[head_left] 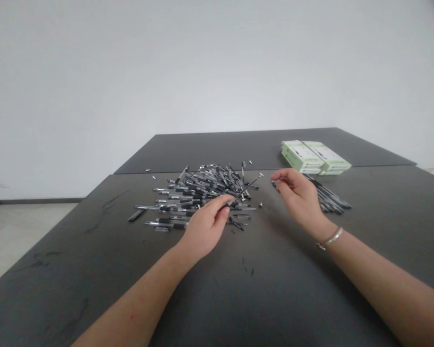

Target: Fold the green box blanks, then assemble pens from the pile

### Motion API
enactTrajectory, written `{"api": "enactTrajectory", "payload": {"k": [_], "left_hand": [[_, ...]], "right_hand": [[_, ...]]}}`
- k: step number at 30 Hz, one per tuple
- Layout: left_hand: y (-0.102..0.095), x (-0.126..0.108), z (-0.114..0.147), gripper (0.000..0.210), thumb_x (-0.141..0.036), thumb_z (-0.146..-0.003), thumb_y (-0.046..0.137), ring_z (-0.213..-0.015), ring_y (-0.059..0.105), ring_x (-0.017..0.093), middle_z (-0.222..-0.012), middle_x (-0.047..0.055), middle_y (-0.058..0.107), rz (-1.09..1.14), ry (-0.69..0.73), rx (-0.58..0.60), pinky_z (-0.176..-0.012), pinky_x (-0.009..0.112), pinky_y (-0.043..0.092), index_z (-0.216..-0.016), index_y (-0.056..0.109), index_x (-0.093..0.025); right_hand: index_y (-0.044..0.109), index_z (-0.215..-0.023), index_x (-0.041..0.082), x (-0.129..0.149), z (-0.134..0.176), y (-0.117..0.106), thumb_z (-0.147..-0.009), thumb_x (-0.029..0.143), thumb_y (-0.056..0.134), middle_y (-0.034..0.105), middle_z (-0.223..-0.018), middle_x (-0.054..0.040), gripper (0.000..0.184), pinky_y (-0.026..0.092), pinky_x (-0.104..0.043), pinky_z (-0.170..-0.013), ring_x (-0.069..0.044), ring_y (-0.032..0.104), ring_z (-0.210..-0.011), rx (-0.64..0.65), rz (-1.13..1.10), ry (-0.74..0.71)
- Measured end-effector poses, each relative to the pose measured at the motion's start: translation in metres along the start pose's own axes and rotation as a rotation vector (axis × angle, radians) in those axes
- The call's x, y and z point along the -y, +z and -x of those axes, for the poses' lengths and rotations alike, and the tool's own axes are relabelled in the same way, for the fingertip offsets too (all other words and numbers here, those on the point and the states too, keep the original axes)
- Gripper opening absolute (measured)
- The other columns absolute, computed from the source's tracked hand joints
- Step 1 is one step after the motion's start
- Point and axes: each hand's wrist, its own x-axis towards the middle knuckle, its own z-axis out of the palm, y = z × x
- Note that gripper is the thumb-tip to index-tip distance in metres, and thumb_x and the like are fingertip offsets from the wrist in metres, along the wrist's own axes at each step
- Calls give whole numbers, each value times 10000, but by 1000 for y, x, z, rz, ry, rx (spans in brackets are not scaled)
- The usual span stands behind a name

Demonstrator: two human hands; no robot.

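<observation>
My left hand point(208, 224) is closed in a pinch at the front of the pen pile. Between its thumb and fingers is a thin dark pen refill point(249, 187), slanting up to the right, with a whitish piece at its far end. To the right, my right hand point(297, 196) is raised over the table, its thumb and forefinger pinching a small dark and silvery piece point(274, 183); its exact kind is too small to make out. A gap separates that piece from the refill's tip. Loose black and clear pens point(191, 193) lie heaped beyond and left of my left hand.
Behind my right hand, several pens point(331, 197) lie side by side in a bundle. Green and white boxes point(316, 156) are stacked farther back on the dark table point(217, 299). Small loose caps and bits point(154, 177) are scattered around the heap. A pale wall rises behind.
</observation>
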Motion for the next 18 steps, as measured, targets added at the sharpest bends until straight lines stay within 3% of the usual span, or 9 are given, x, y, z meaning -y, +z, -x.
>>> {"api": "enactTrajectory", "payload": {"k": [3,8,13,18], "left_hand": [[-1,-1,0,320,-252,-932,434,-961,632,188,-1109,51,678,15,-47,4,-884,349,484,-1225,560,-219],[-2,0,-1,323,-247,-932,423,-882,630,173,-1082,54,670,44,-48,-1,-825,326,490,-1223,560,-222],[-1,-1,0,338,-260,-955,368,-724,604,136,-893,31,648,185,-25,14,-726,290,496,-1256,514,-216],[0,-2,0,312,-247,-952,371,-650,561,112,-864,21,615,293,-30,14,-661,268,481,-1237,489,-203]], "right_hand": [[663,-924,148,-12,-5,6,-819,169,500,698,-870,-68,195,477,-297,-710,-178,625,-757,189,84,34],[714,-965,148,-15,0,12,-799,133,539,711,-940,-79,242,484,-277,-747,-165,646,-780,467,227,-63],[727,-903,173,-15,1,13,-765,125,581,707,-878,-51,207,477,-258,-702,-159,641,-742,571,296,-122],[723,-852,169,-17,1,13,-791,142,582,695,-828,-47,156,459,-250,-679,-157,627,-727,575,321,-153]]}}
